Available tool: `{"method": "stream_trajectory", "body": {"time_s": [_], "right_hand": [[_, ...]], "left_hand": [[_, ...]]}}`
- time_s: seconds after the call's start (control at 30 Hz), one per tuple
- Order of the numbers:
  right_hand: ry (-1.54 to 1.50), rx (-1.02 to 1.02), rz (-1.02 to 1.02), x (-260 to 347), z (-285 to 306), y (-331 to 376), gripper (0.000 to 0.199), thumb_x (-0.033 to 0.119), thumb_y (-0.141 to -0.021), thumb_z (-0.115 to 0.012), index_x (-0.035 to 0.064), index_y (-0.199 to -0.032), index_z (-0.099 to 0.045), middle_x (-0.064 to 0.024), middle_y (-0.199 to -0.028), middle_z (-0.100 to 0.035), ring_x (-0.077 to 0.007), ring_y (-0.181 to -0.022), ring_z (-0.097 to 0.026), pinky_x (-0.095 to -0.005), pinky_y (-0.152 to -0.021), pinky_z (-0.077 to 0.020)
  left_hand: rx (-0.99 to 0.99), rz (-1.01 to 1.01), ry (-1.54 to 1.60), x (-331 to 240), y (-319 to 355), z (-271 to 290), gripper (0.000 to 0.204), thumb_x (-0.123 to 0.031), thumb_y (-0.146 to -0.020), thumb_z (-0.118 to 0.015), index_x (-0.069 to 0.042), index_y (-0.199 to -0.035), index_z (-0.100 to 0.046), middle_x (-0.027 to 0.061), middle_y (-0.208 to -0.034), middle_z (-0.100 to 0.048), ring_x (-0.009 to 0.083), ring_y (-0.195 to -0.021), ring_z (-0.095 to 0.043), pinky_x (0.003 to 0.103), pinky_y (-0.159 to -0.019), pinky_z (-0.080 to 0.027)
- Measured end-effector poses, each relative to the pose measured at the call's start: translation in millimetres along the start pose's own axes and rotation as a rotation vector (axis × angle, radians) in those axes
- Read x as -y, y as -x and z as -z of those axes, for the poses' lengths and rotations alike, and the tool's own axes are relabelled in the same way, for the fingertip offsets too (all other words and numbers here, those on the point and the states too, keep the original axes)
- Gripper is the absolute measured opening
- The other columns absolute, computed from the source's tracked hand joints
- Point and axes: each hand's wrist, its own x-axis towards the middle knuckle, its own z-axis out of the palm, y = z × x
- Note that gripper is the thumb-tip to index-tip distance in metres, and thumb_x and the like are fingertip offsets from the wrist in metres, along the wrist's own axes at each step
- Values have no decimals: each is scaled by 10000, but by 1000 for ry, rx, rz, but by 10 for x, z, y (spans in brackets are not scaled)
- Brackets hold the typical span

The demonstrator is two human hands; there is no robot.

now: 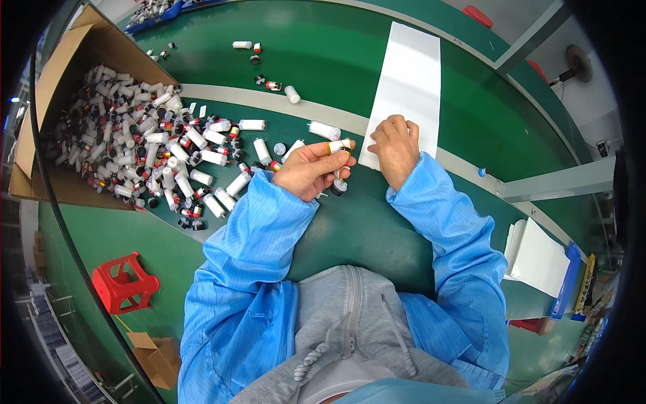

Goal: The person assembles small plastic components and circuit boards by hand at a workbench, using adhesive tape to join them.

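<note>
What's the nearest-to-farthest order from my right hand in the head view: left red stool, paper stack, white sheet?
1. White sheet, at your right hand
2. Paper stack, on the right
3. Red stool, floor, far left

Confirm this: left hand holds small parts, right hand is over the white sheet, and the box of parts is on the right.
No: the box of parts is on the left, as the head view shows. The left hand does hold small parts, and the right hand is over the white sheet.
</note>
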Motion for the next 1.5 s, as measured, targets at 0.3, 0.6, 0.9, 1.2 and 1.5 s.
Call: {"method": "stream_trajectory", "body": {"time_s": [0.3, 0.6, 0.9, 1.2, 1.5], "right_hand": [[-78, -62, 60, 31, 128, -36, 164, 29, -672, -721, 18, -824, -658, -75, -904, -565, -250, -1009, -501, -411, -848, -359], [-68, 76, -5, 36, 120, -12, 175, 21, -701, -732, 34, -852, -645, -73, -913, -600, -254, -975, -521, -368, -845, -388], [-1851, 265, -484, 225, 560, -94, 141, 97, -889, -686, -9, -957, -623, -52, -922, -650, -96, -759, -573, -224, -680, -444], [-1856, 257, -701, 394, 166, 72, 143, 135, -934, -621, 7, -996, -628, -49, -877, -658, -107, -776, -589, -229, -697, -453], [-1884, 824, -514, -53, 37, 24, 245, 171, -852, -730, 5, -958, -584, -94, -848, -664, -131, -716, -609, -230, -600, -455]], "left_hand": [[-148, -233, -222, 89, -10, -86, 394, -89, -878, -694, 19, -1241, -586, 93, -971, -683, 134, -795, -662, 200, -644, -479], [-137, -276, -309, 97, 21, -162, 415, -1, -873, -664, 15, -1276, -565, 96, -1004, -681, 140, -829, -661, 224, -722, -512], [-170, -357, -367, 121, 26, -183, 458, 84, -840, -654, 72, -1280, -526, 135, -1042, -673, 162, -882, -669, 252, -785, -548], [-129, -434, -357, 153, 76, -257, 376, 82, -852, -641, 40, -1222, -593, 100, -1054, -661, 131, -879, -656, 223, -747, -537], [99, -408, -429, 69, 162, -233, 255, 22, -906, -598, 32, -1161, -611, 77, -1019, -681, 117, -848, -648, 227, -676, -494]]}}
